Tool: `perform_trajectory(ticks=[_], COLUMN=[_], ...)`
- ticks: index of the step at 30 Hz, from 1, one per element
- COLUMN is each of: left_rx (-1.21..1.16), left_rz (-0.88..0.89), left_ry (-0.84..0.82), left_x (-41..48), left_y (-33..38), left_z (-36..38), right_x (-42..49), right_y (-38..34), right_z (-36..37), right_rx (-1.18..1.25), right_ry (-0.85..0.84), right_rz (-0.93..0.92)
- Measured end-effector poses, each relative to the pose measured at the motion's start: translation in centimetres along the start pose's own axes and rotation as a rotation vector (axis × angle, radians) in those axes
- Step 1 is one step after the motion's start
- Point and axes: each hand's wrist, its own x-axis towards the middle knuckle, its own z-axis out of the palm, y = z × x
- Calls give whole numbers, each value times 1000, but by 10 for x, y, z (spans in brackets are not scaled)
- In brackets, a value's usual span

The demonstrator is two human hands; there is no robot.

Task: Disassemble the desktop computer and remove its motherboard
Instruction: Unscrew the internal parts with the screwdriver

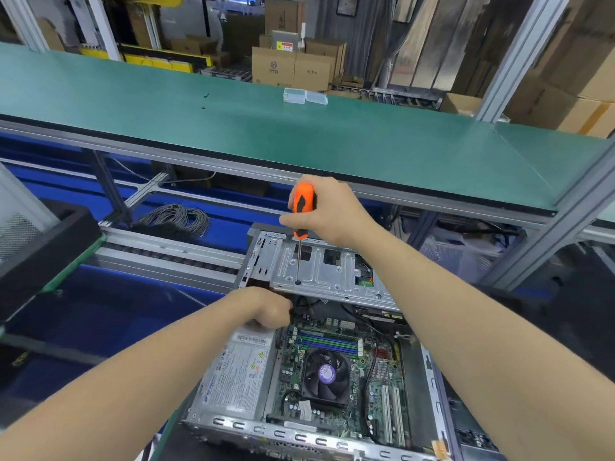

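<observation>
An open desktop case [299, 437] lies in front of me. Inside it are the green motherboard [382, 377] with a black CPU fan [327, 377] and, to the left, a silver power supply [238, 377]. A metal drive cage [332, 271] sits tilted up at the case's far end. My right hand [327, 211] grips an orange and black screwdriver [303, 207] upright, its tip on a screw in the cage. My left hand [266, 307] reaches in under the cage's near left edge with curled fingers; what they hold is hidden.
A long green workbench [299, 134] runs across behind the case, with two small clear plastic boxes [304, 96] on it. A coil of grey cable [179, 217] lies below the bench. A black case part [43, 241] stands at left. Cardboard boxes [289, 68] are stacked beyond.
</observation>
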Motion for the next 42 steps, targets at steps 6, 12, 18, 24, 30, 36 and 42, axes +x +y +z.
perform_trajectory(ticks=[6,12,18,24,30,36,42], left_rx=[-37,-38,-136,-285,-414,-460,-476], left_rz=[-149,-168,-182,-202,-155,-169,-174], left_ry=[-4,-19,45,110,81,12,50], left_x=[29,48,58,52,34,31,34], left_y=[-3,-4,-14,-11,-1,2,-2], left_z=[8,15,25,27,16,14,20], right_x=[-15,-24,-25,-21,-18,-16,-14], right_y=[18,19,16,9,8,5,3], right_z=[-1,-1,-6,-14,-18,-23,-24], right_rx=[22,124,122,79,55,66,65], right_ry=[59,6,62,92,116,118,140], right_rz=[0,-21,-40,-49,-26,-10,5])
